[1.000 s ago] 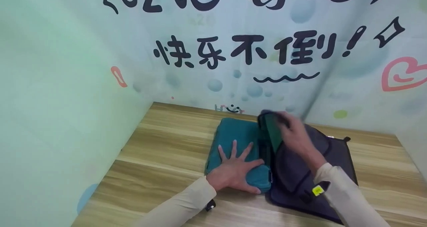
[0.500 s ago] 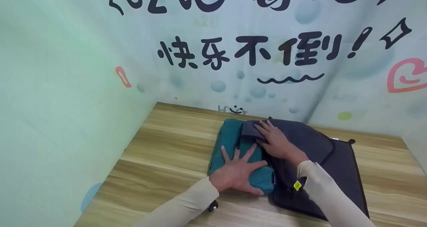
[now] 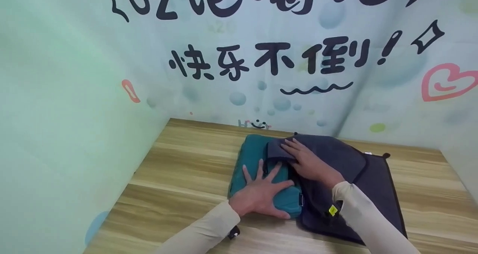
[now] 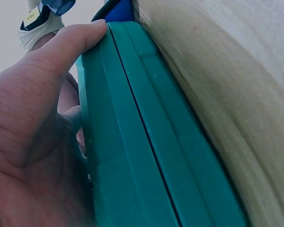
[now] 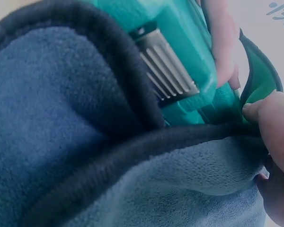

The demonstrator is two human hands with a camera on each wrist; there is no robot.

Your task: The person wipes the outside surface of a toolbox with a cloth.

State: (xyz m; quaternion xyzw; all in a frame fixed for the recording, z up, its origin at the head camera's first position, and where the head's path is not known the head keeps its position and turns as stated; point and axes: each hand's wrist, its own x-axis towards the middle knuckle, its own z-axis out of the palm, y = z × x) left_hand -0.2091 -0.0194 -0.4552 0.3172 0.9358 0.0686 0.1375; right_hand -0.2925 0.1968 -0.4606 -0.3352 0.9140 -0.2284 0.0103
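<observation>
A teal case (image 3: 249,149) lies flat on the wooden table. My left hand (image 3: 259,194) rests on its top with spread, straight fingers. In the left wrist view the thumb (image 4: 85,40) reaches the edge of the case, and a seam runs along the side. A dark grey-blue cloth (image 3: 381,194) with black edging lies at the right of the case. One flap (image 3: 277,149) of it covers the case's far right part. With extended fingers my right hand (image 3: 310,162) presses on this flap. In the right wrist view a ribbed metal clasp (image 5: 168,68) shows on the case.
Wood-grain table (image 3: 175,164) surface extends left of the case. A printed fabric wall (image 3: 239,59) stands at the back, and a pale green one (image 3: 67,115) at the left. The cloth's far right corner carries a small black tab (image 3: 386,155).
My right hand has brought the raised cloth flap leftward and down onto the case, hiding its green underside in the head view. My left hand has stayed on the case.
</observation>
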